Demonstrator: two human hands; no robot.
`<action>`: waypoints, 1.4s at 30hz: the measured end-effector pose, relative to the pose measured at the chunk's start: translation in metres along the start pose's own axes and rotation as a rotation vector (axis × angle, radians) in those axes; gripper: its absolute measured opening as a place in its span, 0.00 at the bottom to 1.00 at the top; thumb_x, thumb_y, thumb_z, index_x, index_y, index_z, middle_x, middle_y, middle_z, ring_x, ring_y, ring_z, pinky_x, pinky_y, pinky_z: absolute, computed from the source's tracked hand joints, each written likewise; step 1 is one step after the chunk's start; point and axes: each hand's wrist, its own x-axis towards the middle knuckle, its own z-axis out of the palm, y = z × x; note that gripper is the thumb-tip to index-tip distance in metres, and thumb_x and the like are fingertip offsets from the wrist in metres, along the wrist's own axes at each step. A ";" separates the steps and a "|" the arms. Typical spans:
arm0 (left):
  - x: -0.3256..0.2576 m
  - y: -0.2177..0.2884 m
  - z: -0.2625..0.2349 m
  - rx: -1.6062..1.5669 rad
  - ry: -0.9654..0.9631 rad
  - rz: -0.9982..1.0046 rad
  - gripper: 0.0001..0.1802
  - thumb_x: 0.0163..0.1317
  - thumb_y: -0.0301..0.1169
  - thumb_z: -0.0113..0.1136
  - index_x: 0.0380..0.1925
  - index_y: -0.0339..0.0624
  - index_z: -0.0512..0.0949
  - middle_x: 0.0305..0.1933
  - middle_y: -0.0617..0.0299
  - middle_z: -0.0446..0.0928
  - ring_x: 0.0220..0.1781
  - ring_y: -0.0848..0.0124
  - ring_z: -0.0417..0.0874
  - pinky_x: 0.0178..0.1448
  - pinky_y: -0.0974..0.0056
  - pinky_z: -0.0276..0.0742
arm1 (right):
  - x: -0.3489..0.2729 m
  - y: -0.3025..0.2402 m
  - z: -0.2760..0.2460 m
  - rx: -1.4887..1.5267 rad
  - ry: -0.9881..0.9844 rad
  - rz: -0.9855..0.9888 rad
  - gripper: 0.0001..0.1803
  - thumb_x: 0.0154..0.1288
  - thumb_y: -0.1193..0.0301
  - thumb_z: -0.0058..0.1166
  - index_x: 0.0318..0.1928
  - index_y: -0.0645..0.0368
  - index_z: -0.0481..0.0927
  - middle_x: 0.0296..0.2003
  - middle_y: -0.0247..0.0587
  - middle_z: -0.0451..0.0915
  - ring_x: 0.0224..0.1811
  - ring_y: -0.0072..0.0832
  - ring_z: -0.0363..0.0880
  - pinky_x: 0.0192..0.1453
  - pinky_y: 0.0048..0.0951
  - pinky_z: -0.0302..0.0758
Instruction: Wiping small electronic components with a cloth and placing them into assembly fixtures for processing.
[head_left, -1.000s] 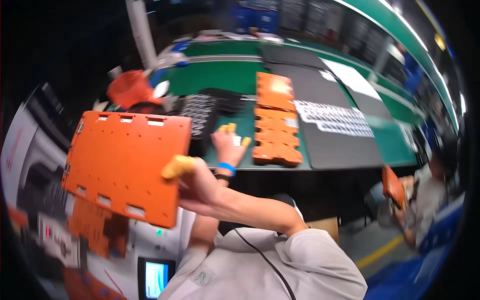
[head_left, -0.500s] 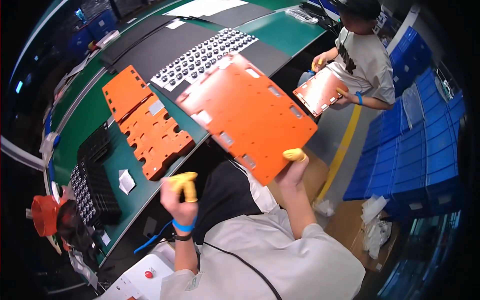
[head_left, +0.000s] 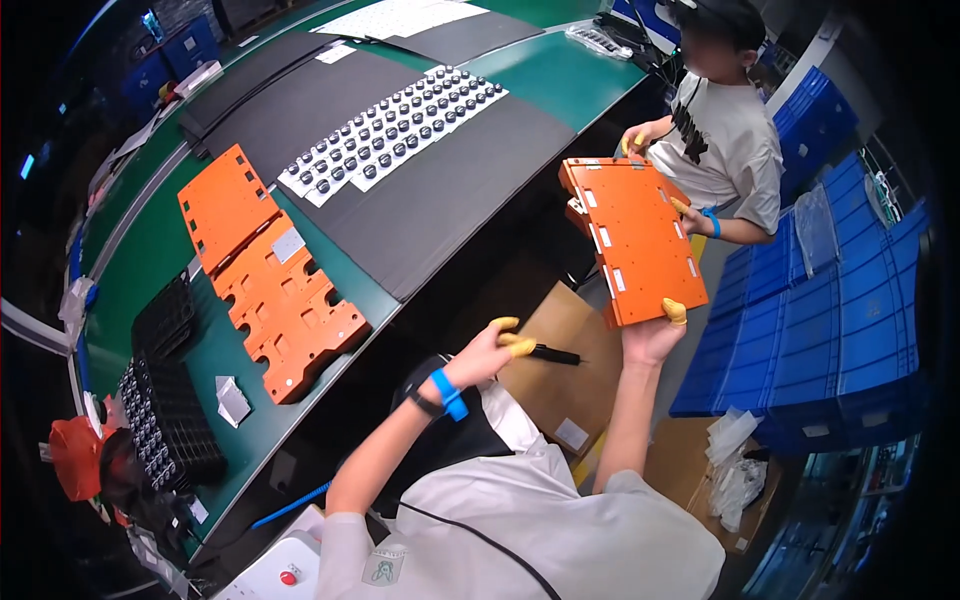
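Note:
My right hand (head_left: 652,340) grips the lower edge of an orange panel (head_left: 640,240) with slots along its sides, held up off the table on the right. Yellow finger covers are on my fingers. My left hand (head_left: 488,352), with a blue strap on its wrist, pinches a slim black pen-like tool (head_left: 556,355) that points right. Behind my panel stands a co-worker, whose hands (head_left: 690,215) are at its far side; whether they touch it or another orange panel behind it I cannot tell. An orange tray (head_left: 290,300) with an orange panel (head_left: 228,205) beside it lies on the table.
Rows of small black round parts (head_left: 400,130) stand on white sheets over a dark mat (head_left: 470,190). Black trays (head_left: 175,420) sit at the table's left end. Blue crates (head_left: 800,330) line the right, and a cardboard box (head_left: 570,400) is below the table edge.
The orange panel has swung right, away from the table, and tilted toward the co-worker. My left hand has moved right, and the black tool now shows in it.

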 end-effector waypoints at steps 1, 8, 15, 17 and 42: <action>0.018 0.012 0.005 -0.135 -0.029 -0.113 0.35 0.72 0.40 0.58 0.71 0.36 0.57 0.62 0.49 0.74 0.61 0.62 0.80 0.63 0.60 0.77 | 0.002 -0.003 -0.002 -0.004 0.000 0.002 0.37 0.55 0.71 0.52 0.69 0.61 0.66 0.64 0.46 0.73 0.65 0.45 0.74 0.68 0.52 0.72; 0.159 0.028 0.046 -0.598 -0.164 -0.060 0.40 0.73 0.59 0.44 0.74 0.46 0.51 0.72 0.50 0.61 0.73 0.57 0.65 0.77 0.48 0.58 | 0.013 -0.018 0.005 -0.009 0.019 -0.052 0.35 0.57 0.67 0.55 0.67 0.60 0.68 0.63 0.47 0.74 0.63 0.46 0.76 0.64 0.55 0.75; 0.214 0.078 0.116 -1.133 0.185 0.179 0.21 0.67 0.39 0.58 0.54 0.39 0.76 0.48 0.57 0.83 0.49 0.64 0.85 0.58 0.58 0.80 | 0.035 -0.020 0.013 -0.037 0.041 -0.087 0.36 0.56 0.67 0.56 0.67 0.60 0.69 0.62 0.47 0.75 0.63 0.46 0.76 0.67 0.54 0.73; 0.216 0.084 0.111 -1.254 0.243 0.147 0.19 0.65 0.36 0.59 0.53 0.40 0.76 0.49 0.56 0.83 0.50 0.63 0.85 0.56 0.57 0.80 | 0.042 -0.016 0.021 -0.051 0.023 -0.079 0.35 0.56 0.67 0.57 0.67 0.60 0.69 0.62 0.47 0.75 0.62 0.46 0.76 0.67 0.53 0.72; -0.135 0.033 -0.001 -1.170 0.320 0.171 0.26 0.64 0.32 0.54 0.61 0.33 0.71 0.57 0.51 0.79 0.56 0.61 0.83 0.63 0.56 0.78 | 0.040 0.017 0.073 -0.637 -0.187 1.114 0.26 0.78 0.58 0.44 0.67 0.61 0.71 0.63 0.47 0.76 0.63 0.36 0.76 0.67 0.37 0.73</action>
